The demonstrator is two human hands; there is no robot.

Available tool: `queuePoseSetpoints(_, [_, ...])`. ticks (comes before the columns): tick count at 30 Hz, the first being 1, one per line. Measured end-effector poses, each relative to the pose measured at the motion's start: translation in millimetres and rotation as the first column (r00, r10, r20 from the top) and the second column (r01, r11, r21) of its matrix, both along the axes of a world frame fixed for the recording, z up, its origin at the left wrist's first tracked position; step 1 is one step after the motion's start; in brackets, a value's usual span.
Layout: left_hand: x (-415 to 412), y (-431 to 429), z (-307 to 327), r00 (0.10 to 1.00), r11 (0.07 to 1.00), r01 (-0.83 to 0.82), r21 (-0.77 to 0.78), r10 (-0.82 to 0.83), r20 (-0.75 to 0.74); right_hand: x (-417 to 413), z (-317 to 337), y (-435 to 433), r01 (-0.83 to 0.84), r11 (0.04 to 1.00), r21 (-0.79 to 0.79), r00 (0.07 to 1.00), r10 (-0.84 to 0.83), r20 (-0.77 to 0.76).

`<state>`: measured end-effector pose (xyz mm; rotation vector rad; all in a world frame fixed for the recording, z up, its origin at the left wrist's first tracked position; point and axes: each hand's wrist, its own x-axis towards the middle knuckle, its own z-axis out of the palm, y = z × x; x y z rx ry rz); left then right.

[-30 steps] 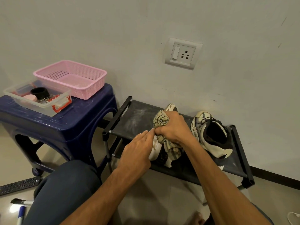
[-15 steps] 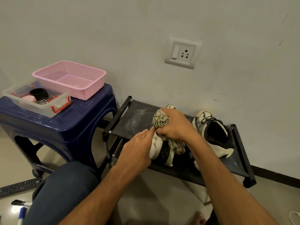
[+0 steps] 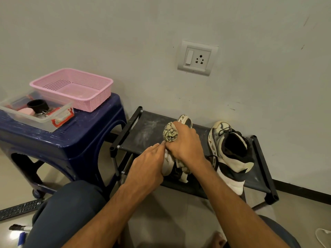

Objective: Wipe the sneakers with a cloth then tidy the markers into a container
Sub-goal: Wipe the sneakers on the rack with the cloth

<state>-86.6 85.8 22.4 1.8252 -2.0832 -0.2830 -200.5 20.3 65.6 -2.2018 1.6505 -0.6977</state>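
I'm on the wiping step: my right hand [image 3: 186,145] grips the bunched cloth [image 3: 170,134] on the sneaker [image 3: 185,120] beneath its fingers. My left hand [image 3: 148,165], fingers straight, steadies it. Next, I judge: the other sneaker [image 3: 229,149], beside my right wrist.

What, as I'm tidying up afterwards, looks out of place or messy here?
A black marker and a blue marker lie loose on the floor at lower left, not in any container. A whitish dusty smear marks the top of the black shoe rack.
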Motion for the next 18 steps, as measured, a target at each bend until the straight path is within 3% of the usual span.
queuePoseSetpoints(5, [2, 3, 4, 1.0, 1.0, 0.008, 0.014, -0.008, -0.02, -2, -9, 7, 0.073, 0.988, -0.136, 0.992, -0.058, 0.111])
queuePoseSetpoints(7, [3, 4, 5, 0.999, 1.0, 0.014, 0.026, -0.013, -0.038, -13, -1, -4, 0.177, 0.973, -0.151, 0.963, -0.139, 0.229])
queuePoseSetpoints(10, [3, 3, 6, 0.998, 0.999, 0.024, 0.032, -0.022, -0.067, -41, 10, -23, 0.276, 0.961, 0.031, 0.884, -0.267, 0.384])
queuePoseSetpoints(13, [1, 3, 8, 0.999, 0.999, 0.024, 0.045, -0.022, -0.049, -61, 12, -32, 0.15, 0.94, 0.308, 0.823, -0.291, 0.488])
queuePoseSetpoints(18, [-1, 3, 9, 0.999, 0.999, 0.016, 0.046, -0.014, -0.034, -51, 9, -30, 0.017, 0.914, 0.404, 0.897, -0.193, 0.399])
